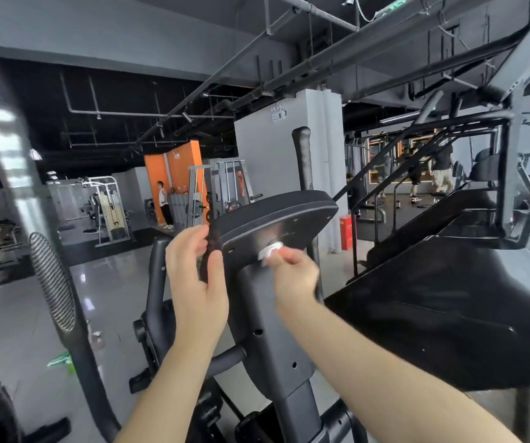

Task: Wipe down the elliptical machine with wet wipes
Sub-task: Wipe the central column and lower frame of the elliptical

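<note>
Centre frame: left hand (198, 266) grips the console (276, 215) edge; right hand (292, 270) pinches a wet wipe (269, 251) against its back.

The grey floor (17, 314) bears the elliptical machine (270, 330) and a green packet (61, 362).

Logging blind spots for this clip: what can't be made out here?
Head view:
- Wipe: mostly hidden by the right hand, motion-blurred.
- Console face: turned away from the camera.
- Left hand fingers: tips blurred at the console edge.
- Machine base: cut off by the bottom edge.
</note>
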The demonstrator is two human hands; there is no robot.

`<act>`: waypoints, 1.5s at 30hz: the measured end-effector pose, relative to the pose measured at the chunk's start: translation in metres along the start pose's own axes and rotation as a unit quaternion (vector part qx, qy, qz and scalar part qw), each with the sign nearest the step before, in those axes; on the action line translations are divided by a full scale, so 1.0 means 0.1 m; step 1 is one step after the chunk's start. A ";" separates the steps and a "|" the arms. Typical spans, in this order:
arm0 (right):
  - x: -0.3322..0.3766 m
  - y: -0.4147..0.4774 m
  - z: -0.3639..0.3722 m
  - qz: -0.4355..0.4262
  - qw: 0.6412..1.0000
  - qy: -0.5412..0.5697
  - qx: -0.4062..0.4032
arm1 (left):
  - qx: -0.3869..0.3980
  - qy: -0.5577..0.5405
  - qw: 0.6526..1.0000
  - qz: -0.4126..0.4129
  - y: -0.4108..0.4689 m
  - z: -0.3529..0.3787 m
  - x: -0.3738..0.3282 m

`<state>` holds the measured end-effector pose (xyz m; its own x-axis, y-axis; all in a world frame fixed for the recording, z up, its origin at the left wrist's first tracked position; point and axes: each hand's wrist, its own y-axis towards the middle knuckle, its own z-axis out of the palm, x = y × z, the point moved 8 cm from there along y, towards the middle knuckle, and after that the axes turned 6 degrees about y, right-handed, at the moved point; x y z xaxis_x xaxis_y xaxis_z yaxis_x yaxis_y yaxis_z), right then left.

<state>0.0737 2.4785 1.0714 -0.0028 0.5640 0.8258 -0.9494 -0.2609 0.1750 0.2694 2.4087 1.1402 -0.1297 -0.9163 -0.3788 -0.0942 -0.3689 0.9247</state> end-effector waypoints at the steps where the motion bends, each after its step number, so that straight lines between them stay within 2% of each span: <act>1: -0.06 -0.11 0.08 0.007 1.000 -0.005 0.027 | -0.008 -0.001 1.000 -0.001 -0.02 0.00 0.02; 3: -0.09 -0.16 0.15 0.008 0.998 -0.012 0.065 | -0.013 0.004 1.000 -0.009 -0.06 0.00 0.06; 5: 0.04 -0.04 0.08 -0.007 0.998 0.001 0.064 | -0.008 0.018 1.000 -0.024 -0.10 0.01 0.10; 9: 0.33 0.48 -0.43 0.002 0.995 0.043 -0.085 | 0.004 0.047 0.997 -0.064 -0.16 -0.01 0.21; 13: 0.35 0.68 -0.54 0.011 0.991 0.057 -0.124 | 0.011 0.055 0.993 -0.105 -0.24 -0.02 0.31; 16: 0.19 0.48 -0.37 0.031 0.993 0.057 -0.099 | 0.008 0.060 0.991 -0.123 -0.29 -0.01 0.36; 23: -0.24 -0.30 0.19 0.119 0.992 0.013 0.048 | -0.004 0.072 0.989 -0.126 -0.37 0.02 0.39; 30: 0.23 -0.27 0.14 0.036 0.995 0.077 0.056 | 0.005 0.060 0.991 -0.117 -0.39 -0.04 0.37; 33: 0.29 -0.35 0.16 0.015 0.996 0.072 0.047 | 0.009 0.059 0.991 -0.116 -0.40 -0.05 0.41; 37: -0.03 -0.47 0.32 0.047 0.997 0.041 0.041 | 0.036 0.053 0.992 -0.110 -0.42 -0.09 0.46; 41: -0.48 -0.60 0.48 0.122 0.991 -0.015 0.043 | 0.055 0.062 0.988 -0.131 -0.47 -0.18 0.63; 43: -0.55 -0.65 0.52 0.159 0.986 0.000 0.040 | 0.065 0.065 0.984 -0.151 -0.49 -0.22 0.71; 45: -0.45 -0.65 0.54 0.156 0.985 0.040 0.059 | 0.069 0.058 0.981 -0.172 -0.52 -0.29 0.76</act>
<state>0.1525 2.4276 1.0516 -0.3178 0.5007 0.8051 -0.8551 -0.5183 -0.0152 0.2929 2.3539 1.0644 0.0454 -0.7558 -0.6532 -0.2470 -0.6421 0.7257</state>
